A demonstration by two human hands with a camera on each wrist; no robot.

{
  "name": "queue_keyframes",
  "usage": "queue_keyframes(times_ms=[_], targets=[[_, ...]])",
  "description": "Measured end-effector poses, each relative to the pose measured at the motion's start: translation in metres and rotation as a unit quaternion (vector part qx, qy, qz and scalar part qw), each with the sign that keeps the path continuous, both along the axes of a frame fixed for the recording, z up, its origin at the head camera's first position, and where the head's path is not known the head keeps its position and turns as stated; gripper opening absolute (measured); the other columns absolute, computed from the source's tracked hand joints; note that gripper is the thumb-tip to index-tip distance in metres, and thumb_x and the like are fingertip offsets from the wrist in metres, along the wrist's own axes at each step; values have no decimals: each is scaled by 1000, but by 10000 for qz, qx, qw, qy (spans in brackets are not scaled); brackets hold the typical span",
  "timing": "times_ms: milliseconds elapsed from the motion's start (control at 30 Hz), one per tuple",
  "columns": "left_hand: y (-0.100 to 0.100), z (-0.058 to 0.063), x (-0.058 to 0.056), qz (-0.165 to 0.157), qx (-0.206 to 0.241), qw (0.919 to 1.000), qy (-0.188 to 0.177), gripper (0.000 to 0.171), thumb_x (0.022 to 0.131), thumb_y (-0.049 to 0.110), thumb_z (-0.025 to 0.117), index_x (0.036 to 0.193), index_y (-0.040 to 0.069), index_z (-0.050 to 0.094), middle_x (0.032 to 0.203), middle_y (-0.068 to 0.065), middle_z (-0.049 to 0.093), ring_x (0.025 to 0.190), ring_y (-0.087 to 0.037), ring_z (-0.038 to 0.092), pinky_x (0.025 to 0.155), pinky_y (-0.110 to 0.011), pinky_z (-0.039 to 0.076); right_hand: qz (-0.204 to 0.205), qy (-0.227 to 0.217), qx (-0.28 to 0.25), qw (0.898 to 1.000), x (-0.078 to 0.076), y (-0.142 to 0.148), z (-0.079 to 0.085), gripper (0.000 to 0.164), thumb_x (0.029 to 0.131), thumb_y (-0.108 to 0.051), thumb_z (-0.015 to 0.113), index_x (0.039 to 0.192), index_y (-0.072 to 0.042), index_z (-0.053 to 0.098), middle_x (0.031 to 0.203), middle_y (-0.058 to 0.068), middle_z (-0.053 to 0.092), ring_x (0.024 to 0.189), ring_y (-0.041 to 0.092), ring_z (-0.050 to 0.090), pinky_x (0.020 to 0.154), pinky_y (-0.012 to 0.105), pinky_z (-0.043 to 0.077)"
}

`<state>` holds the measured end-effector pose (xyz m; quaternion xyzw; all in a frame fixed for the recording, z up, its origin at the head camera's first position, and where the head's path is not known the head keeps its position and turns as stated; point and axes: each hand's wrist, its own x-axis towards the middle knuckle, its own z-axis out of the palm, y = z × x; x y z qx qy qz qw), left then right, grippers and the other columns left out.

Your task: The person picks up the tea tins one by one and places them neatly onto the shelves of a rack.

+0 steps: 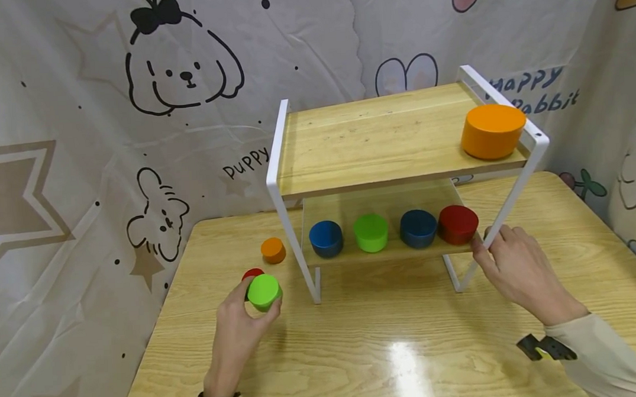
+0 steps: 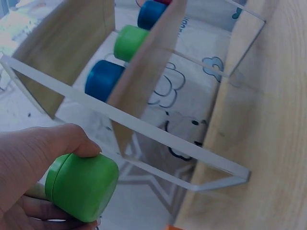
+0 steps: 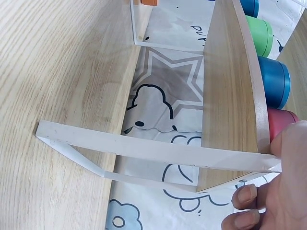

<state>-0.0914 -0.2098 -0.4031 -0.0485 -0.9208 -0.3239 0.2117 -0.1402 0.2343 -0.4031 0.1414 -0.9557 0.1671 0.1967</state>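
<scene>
My left hand [image 1: 239,329] holds a small green lidded tin [image 1: 264,291] between thumb and fingers, above the table left of a two-tier shelf rack [image 1: 379,139]. Just behind that tin a red round tin [image 1: 253,273] shows partly, the rest hidden. My right hand [image 1: 524,275] grips the rack's white right leg [image 3: 158,148], thumb on the inner side and fingers on the outer. Its thumb lies right beside a red tin [image 1: 459,225] on the lower shelf. Left of this tin stand a dark blue tin [image 1: 418,229], a green tin [image 1: 371,233] and a blue tin [image 1: 326,239].
A large orange tin [image 1: 491,133] stands at the right end of the upper shelf. A small orange tin [image 1: 273,251] is on the wooden table [image 1: 356,345], close to the rack's left leg [image 1: 296,247]. Behind the table hangs a printed cloth [image 1: 311,51].
</scene>
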Motion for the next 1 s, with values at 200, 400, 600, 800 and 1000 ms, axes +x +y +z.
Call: queue_keyframes(times_ms=[200, 400, 600, 800, 1000], targets=[[4, 16, 5, -102, -14, 9999, 81, 46, 70, 13, 82, 108, -3, 63, 97, -13, 69, 85, -22, 67, 73, -39, 55, 7, -69, -38, 10000, 2, 0, 0, 33, 99, -22, 44, 71, -10, 55, 72, 7, 51, 62, 24, 42, 57, 32, 29], [9, 39, 10, -166, -177, 9992, 322, 47, 69, 15, 83, 108, -3, 64, 96, -12, 70, 83, -20, 67, 71, -40, 55, 23, -86, -4, 10000, 1, 0, 0, 32, 99, -22, 45, 71, -10, 55, 72, 7, 51, 63, 24, 42, 58, 33, 29], [16, 70, 14, -460, -233, 9966, 637, 48, 68, 16, 84, 108, -1, 65, 96, -10, 71, 82, -18, 67, 70, -39, 56, 38, -33, 5, 10000, 1, 0, 0, 31, 98, -20, 46, 72, -8, 56, 72, 8, 52, 63, 24, 42, 58, 33, 30], [32, 96, 16, -828, -247, 9934, 757, 48, 67, 18, 84, 109, 1, 66, 95, -6, 71, 77, -10, 62, 65, -29, 54, 38, -7, -7, 10000, 0, 0, 0, 31, 99, -21, 45, 72, -8, 56, 73, 9, 53, 62, 24, 42, 58, 33, 30], [59, 115, 11, -1644, -87, 9815, 976, 48, 69, 19, 82, 110, 1, 65, 95, -5, 70, 76, -9, 61, 63, -24, 51, 45, 2, -9, 10000, 0, 0, 0, 32, 99, -21, 45, 71, -9, 55, 72, 8, 52, 62, 24, 42, 57, 33, 30]])
